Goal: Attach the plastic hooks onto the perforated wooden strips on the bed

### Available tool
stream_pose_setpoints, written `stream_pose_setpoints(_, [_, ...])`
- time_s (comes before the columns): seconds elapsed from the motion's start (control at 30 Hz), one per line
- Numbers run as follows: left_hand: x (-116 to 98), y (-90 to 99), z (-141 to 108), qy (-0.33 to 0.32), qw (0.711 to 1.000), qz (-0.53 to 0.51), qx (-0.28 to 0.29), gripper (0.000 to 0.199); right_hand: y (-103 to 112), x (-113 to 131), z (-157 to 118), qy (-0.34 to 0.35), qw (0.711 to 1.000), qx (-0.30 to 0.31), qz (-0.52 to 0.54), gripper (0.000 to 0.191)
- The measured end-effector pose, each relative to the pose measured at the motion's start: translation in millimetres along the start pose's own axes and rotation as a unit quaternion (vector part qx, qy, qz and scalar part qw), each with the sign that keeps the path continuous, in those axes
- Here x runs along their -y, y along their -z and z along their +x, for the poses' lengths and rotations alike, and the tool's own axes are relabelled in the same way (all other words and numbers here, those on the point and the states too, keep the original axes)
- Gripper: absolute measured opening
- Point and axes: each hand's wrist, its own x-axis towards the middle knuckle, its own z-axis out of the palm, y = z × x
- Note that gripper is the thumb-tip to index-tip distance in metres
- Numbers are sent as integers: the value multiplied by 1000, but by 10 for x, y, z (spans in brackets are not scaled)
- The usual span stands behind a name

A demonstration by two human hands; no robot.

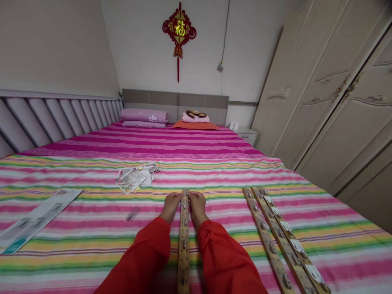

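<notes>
A long wooden strip [183,232] with several metal hooks along it lies on the striped bedspread, pointing away from me. At its far end, my left hand [171,205] pinches the left edge with bent fingers. My right hand [197,205] is closed at the right edge of the same end, opposite the left one. The fingertips meet around the end of the strip, and any small part between them is too small to make out. Both forearms are in red sleeves.
More wooden strips [271,241] with hooks lie to the right. Plastic bags [131,180] lie beyond my left hand, with a small clear packet [132,214] nearer. A long flat package [39,218] is at far left. Pillows [143,115] rest by the headboard; wardrobes [337,94] stand at right.
</notes>
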Motion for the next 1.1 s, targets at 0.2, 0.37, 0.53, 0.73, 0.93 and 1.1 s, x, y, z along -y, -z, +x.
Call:
stream_pose_setpoints(0.2, [-52,-17,-43,3,1000,26,-4,27,15,7,-23,10,1000,20,-6,11])
stream_pose_setpoints(0.37, [-37,-7,-25,6,998,56,-22,22,16,-6,-42,16,999,29,-6,12])
stream_pose_setpoints(0.53, [21,8,29,6,996,85,-37,20,27,-23,-34,18,999,32,-16,11])
stream_pose_setpoints(0.73, [77,21,51,0,993,106,-46,15,38,-47,-5,14,999,40,-27,9])
stream_pose_setpoints(0.93, [73,38,35,5,991,126,-52,19,48,-34,2,3,998,55,-27,9])
stream_pose_setpoints(1.1, [63,51,53,6,992,123,-34,26,52,-14,-10,-5,998,60,-23,8])
